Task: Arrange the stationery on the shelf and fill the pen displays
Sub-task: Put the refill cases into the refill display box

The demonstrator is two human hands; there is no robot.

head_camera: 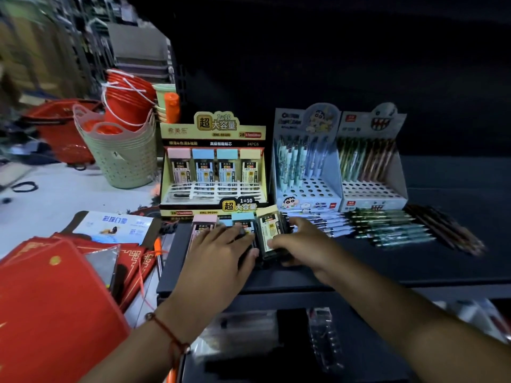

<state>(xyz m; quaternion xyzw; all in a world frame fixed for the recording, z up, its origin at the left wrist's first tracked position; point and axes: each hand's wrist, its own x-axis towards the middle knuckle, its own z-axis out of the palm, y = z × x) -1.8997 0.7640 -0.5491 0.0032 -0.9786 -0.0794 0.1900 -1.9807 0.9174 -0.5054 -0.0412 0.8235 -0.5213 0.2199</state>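
A red-threaded wrist leads to the left hand (221, 244), spread flat over lead-refill cases (206, 223) on the dark shelf (387, 261); the right hand (298, 241) pinches a yellow case (269, 230), its far fingers hidden. Beyond stand the refill display (214, 167) and two pen displays (307, 161); loose pens (387, 225) lie right. Blurred baskets (124, 150) sit far left.

Three display boxes stand in a row at the back of the shelf (442, 261): the lead-refill display (214, 172) on the left, the cartoon pen display (305, 161) in the middle, the ghost pen display (372, 161) on the right. Loose pens (387, 226) lie in front of the two pen displays. Refill boxes (243, 225) lie before the left display. Stacked baskets (125, 158) stand further left, on the floor.
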